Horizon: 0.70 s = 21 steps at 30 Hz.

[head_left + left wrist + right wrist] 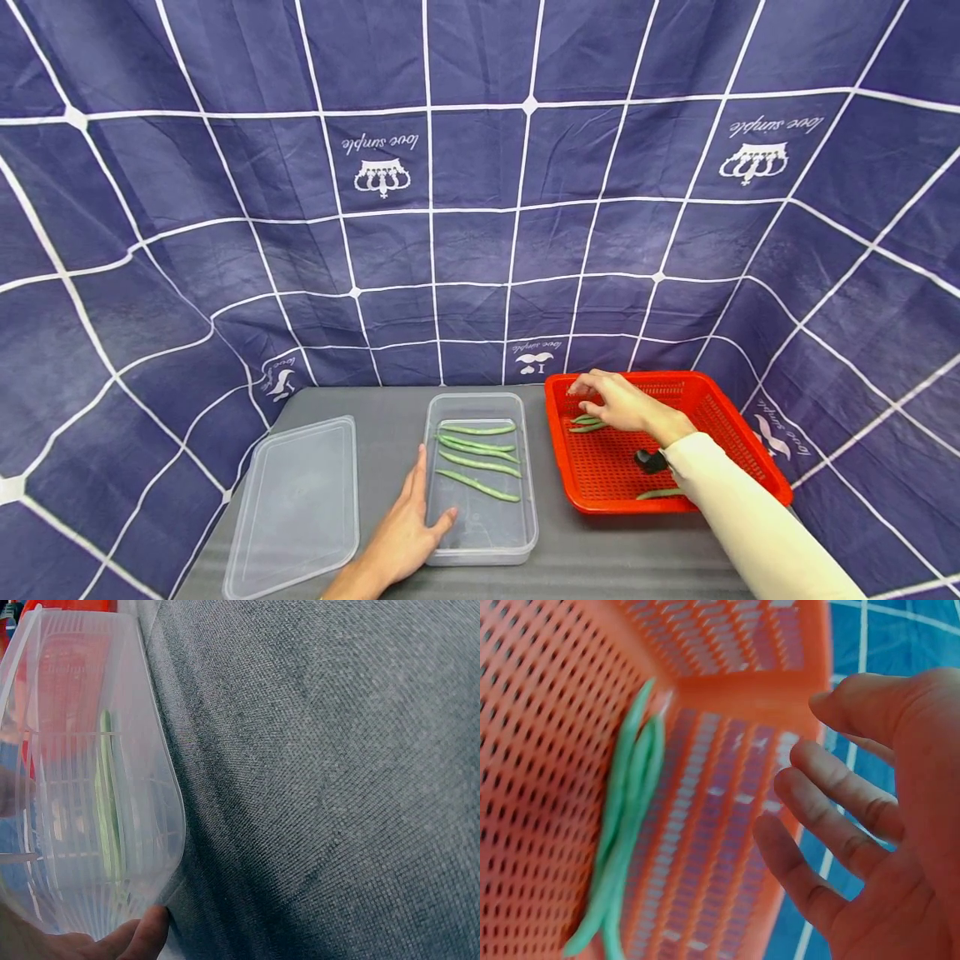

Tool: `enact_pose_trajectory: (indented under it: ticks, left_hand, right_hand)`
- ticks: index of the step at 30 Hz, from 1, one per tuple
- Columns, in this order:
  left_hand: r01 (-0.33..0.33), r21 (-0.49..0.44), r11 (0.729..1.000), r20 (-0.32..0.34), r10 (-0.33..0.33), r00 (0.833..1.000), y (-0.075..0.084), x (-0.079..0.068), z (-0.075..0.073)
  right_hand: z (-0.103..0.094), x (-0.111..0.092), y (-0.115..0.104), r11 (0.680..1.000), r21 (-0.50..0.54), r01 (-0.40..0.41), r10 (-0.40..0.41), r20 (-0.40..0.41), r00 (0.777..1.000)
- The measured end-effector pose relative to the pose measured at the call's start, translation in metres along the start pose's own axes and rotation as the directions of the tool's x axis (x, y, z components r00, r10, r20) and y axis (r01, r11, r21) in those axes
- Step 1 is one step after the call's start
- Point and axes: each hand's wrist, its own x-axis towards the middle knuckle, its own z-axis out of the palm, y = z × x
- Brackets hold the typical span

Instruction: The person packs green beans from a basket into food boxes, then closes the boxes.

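In the head view my left hand (408, 523) rests along the left wall of a clear plastic container (480, 557), thumb over its rim. Several green beans (480, 463) lie crosswise inside it. The left wrist view shows the fingertips (154, 930) against the container's side. My right hand (617, 402), fingers loosely bent and holding nothing, hovers over the left part of a red plastic basket (600, 505). In the right wrist view a few green beans (626, 817) lie in the basket along its wall, apart from the fingers.
A translucent lid (296, 500) lies on the grey table at the left. Another green bean (660, 493) sits near the basket's front edge, by the dark object (651, 461) at my right wrist. A blue checked cloth (480, 250) hangs behind and along both sides.
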Motion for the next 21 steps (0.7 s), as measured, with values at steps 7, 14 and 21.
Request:
enact_pose_trajectory:
  ticks: [7, 14, 21]
  left_hand:
    - [-0.014, -0.008, 1.000, -0.015, 0.014, 1.000, 0.001, -0.001, 0.001]
    - [-0.018, -0.001, 1.000, -0.021, 0.018, 1.000, 0.002, 0.000, 0.001]
    - [-0.048, 0.012, 0.999, -0.037, 0.049, 0.998, 0.003, -0.002, 0.000]
  right_hand:
    - [0.001, -0.014, 0.028, 0.999, 0.001, -0.041, 0.041, 0.017, 0.999]
    - [0.019, -0.026, 0.087, 0.995, 0.092, 0.033, -0.036, 0.028, 0.999]
    - [0.055, -0.033, 0.144, 0.999, 0.038, -0.035, 0.035, 0.009, 0.999]
